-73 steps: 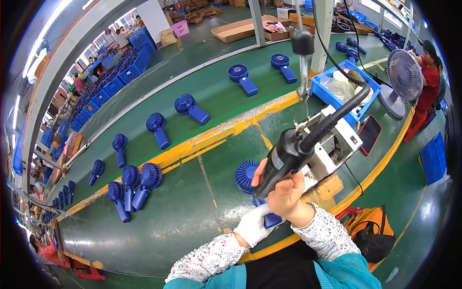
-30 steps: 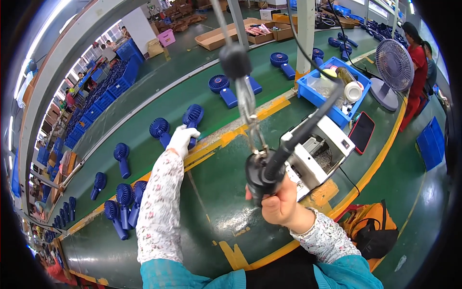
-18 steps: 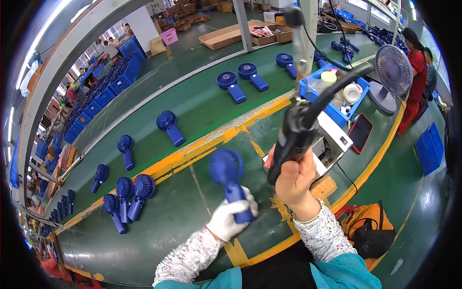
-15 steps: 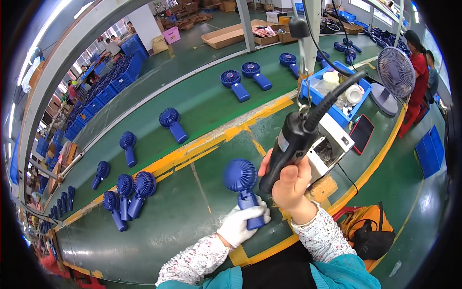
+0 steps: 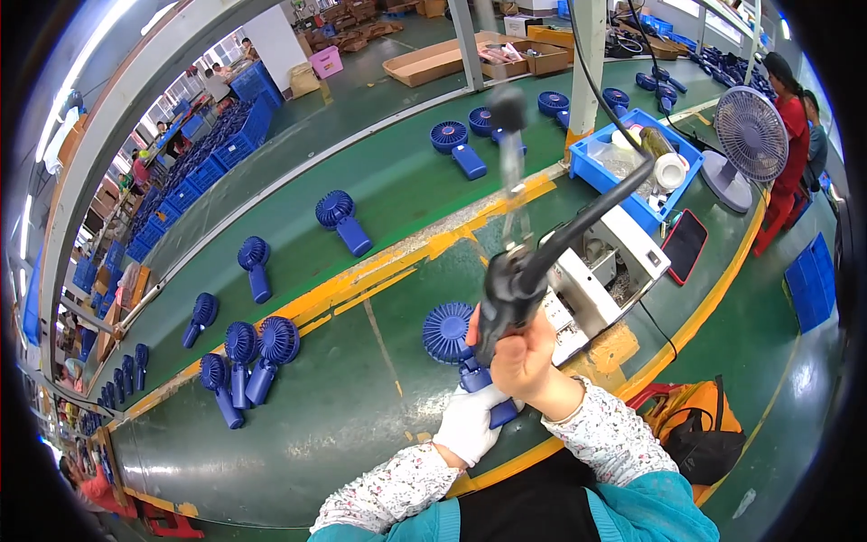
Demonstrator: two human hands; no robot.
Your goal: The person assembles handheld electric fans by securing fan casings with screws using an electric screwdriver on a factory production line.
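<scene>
My left hand (image 5: 468, 425), white-gloved: closed around the handle of one blue handheld fan (image 5: 448, 332), its round head lying beyond my fingers on the green table (image 5: 334, 425). My right hand (image 5: 527, 359), bare: wrapped around one black corded tool (image 5: 506, 303), above the fan; tip contact, cannot tell. Left of both hands: three similar fans (image 5: 241, 343). Beyond my right hand: white machine (image 5: 648, 260), blue bin (image 5: 638, 214).

Blurred black power tool (image 5: 508, 298), blue fan handle (image 5: 504, 415) partly hidden by gloved left hand (image 5: 470, 426), blurred hanging weight (image 5: 507, 108)
</scene>
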